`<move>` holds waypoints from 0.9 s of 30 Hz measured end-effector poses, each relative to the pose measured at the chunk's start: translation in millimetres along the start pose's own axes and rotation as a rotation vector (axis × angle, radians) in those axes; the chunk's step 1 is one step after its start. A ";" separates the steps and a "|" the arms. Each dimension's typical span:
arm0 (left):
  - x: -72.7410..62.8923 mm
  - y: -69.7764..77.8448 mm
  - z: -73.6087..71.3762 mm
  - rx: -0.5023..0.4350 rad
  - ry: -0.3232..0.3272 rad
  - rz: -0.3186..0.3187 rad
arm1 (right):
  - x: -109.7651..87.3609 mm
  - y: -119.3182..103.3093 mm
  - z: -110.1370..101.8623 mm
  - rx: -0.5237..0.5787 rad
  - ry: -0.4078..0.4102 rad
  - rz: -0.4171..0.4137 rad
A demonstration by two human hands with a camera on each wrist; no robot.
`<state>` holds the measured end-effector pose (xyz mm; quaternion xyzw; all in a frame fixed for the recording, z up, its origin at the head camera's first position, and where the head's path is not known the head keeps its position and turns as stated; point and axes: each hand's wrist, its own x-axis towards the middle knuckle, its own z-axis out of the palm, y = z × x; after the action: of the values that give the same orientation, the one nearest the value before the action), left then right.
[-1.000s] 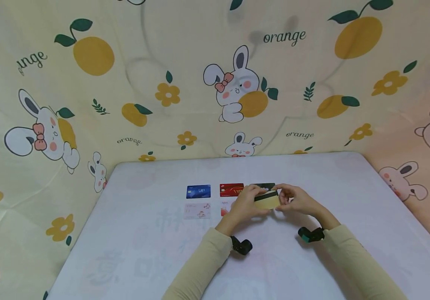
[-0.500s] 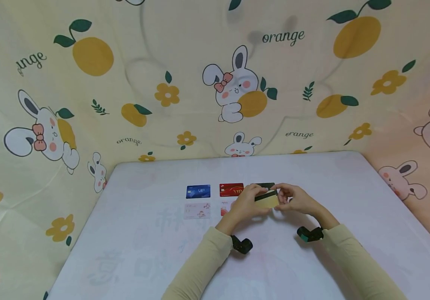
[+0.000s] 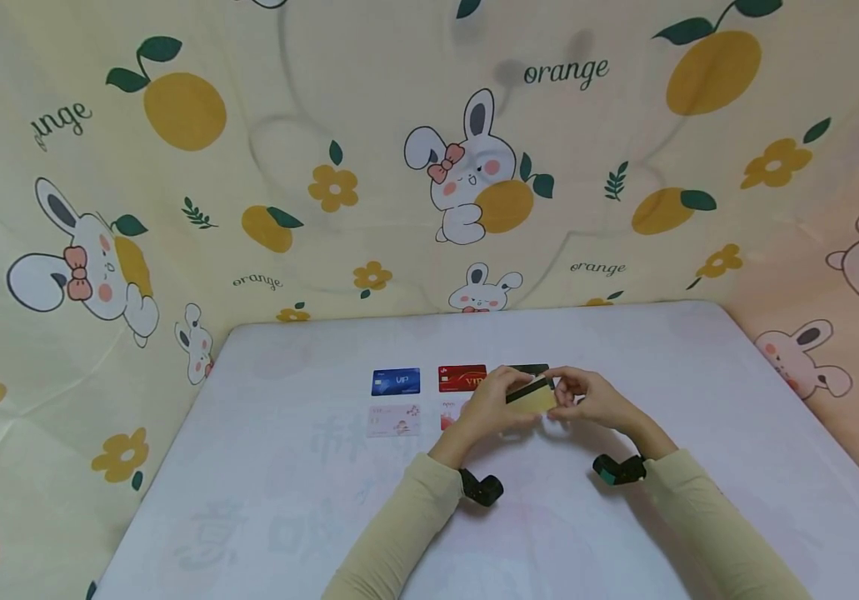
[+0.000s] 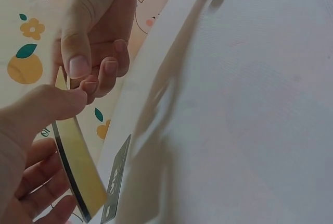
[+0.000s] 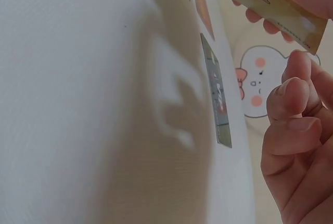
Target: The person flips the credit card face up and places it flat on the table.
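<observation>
A gold card [image 3: 532, 400] with a dark stripe along its upper edge is held above the white table, tilted with its right end higher. My left hand [image 3: 491, 406] grips its left side, thumb on the near face and fingers behind, as the left wrist view shows. At the right end, my right hand [image 3: 586, 396] pinches the card near its corner; its other fingers [image 5: 291, 130] curl loosely. In the right wrist view the card [image 5: 281, 5] turns a printed face to the camera. A dark green card [image 3: 530, 368] lies just behind, partly hidden by the hands.
On the white table [image 3: 264, 500], a blue VIP card [image 3: 396, 382] and a red VIP card [image 3: 462, 377] share the back row with the dark one. Nearer lie a pale pink card [image 3: 394, 421] and another pinkish card [image 3: 450, 414], half covered by my left hand.
The gold card has tilted slightly more, its left end dipping lower than its right. Both hands stay in nearly the same place, still holding it.
</observation>
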<state>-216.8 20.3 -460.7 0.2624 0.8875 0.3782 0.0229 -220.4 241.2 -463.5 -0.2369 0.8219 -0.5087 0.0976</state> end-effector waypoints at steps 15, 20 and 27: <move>0.2 0.2 0.3 -0.094 0.016 0.009 | -0.4 -1.7 0.8 0.006 -0.007 0.096; 0.1 0.2 -0.7 -0.121 0.018 0.006 | -1.3 0.7 1.1 0.032 -0.012 0.117; 0.3 0.6 -1.9 -0.188 0.017 -0.013 | -0.8 6.2 6.7 0.069 -0.044 0.096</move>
<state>-217.2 19.5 -458.9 0.2503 0.8499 0.4618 0.0424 -218.8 238.6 -472.2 -0.2048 0.8121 -0.5259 0.1483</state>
